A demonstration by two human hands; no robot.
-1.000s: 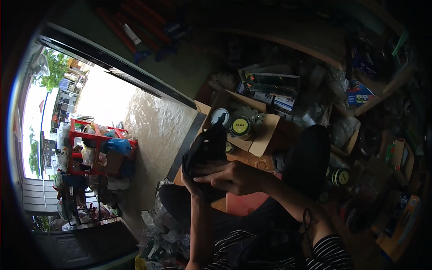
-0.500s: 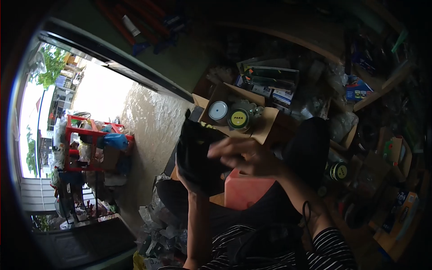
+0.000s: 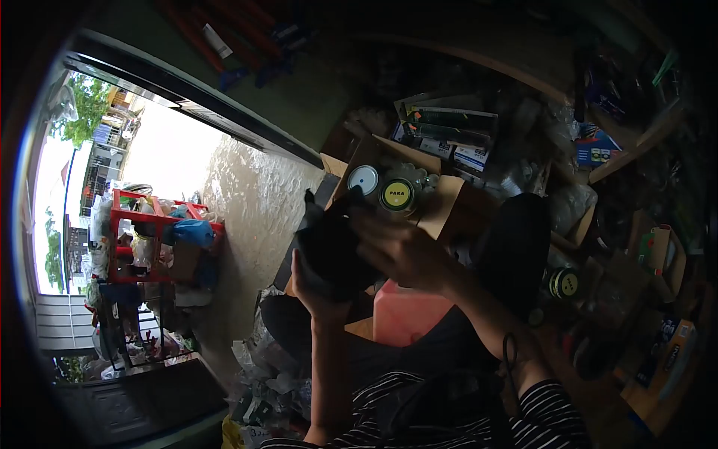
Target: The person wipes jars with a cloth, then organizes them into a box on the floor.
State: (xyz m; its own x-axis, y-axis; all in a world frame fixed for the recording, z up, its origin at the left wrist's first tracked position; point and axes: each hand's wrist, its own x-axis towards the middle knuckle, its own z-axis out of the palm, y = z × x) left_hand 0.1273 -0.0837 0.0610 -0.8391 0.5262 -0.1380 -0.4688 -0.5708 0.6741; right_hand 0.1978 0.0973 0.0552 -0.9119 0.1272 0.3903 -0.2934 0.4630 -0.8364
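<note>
A black plastic bag point(image 3: 333, 243), loose and crumpled, is held up in front of me above my lap. My left hand point(image 3: 318, 294) grips its lower left side, with most of the fingers behind the black material. My right hand point(image 3: 404, 251) is at the bag's right side, its fingers stretched toward the opening and partly lost in shadow. What the bag contains is hidden. Below my right hand stands a red plastic container point(image 3: 410, 314). Beyond the hands, an open cardboard box point(image 3: 441, 206) holds a jar with a yellow lid point(image 3: 397, 194) and a white-lidded jar point(image 3: 363, 179).
A red rack point(image 3: 138, 217) with bags stands on the left by the bright doorway. Clear plastic packets point(image 3: 273, 396) lie at my lower left. On the right are another yellow-lidded jar point(image 3: 567, 284), an open carton point(image 3: 666, 254) and a wooden shelf edge point(image 3: 636, 153).
The top of the black bag has folded down and spread to the right. My right hand has turned, with its fingers now reaching up and left against the bag.
</note>
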